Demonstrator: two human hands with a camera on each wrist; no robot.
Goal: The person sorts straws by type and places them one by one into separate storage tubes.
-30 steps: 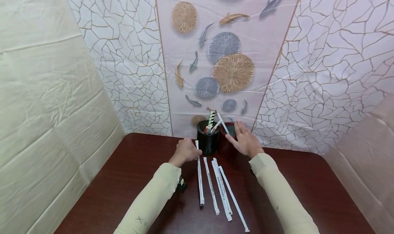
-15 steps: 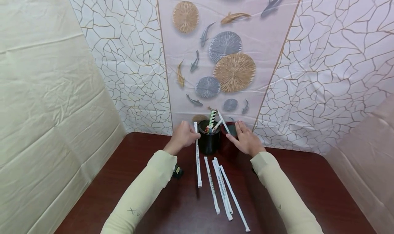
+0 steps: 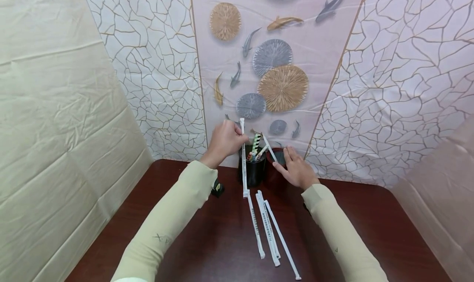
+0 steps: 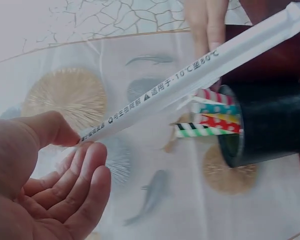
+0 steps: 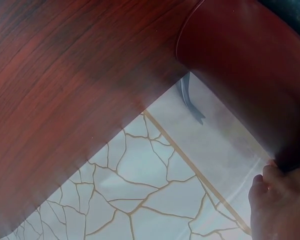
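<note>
My left hand point(image 3: 226, 141) pinches the upper part of a paper-wrapped drinking straw point(image 3: 243, 166) between thumb and fingertips. The straw hangs near upright before a black cup point(image 3: 256, 173), its lower end overlapping the top of another wrapped straw point(image 3: 255, 228). In the left wrist view the held straw point(image 4: 155, 97) shows printed lettering. Several patterned paper straws point(image 4: 210, 131) stick out of the black cup. My right hand point(image 3: 298, 170) rests with fingers straight at the rim of a dark red cup point(image 3: 274, 179), where a wrapped straw point(image 3: 269, 148) leans in.
On the dark red wooden table point(image 3: 207, 241), several wrapped straws point(image 3: 267, 228) lie lengthwise, right of centre. A patterned cloth backdrop point(image 3: 166, 88) stands right behind the cups, and a pale cloth wall point(image 3: 74, 129) lines the left side.
My left hand has raised the wrapped straw off the table and brought it up and slightly right to the front of the black cup. The right hand has stayed at the red cup.
</note>
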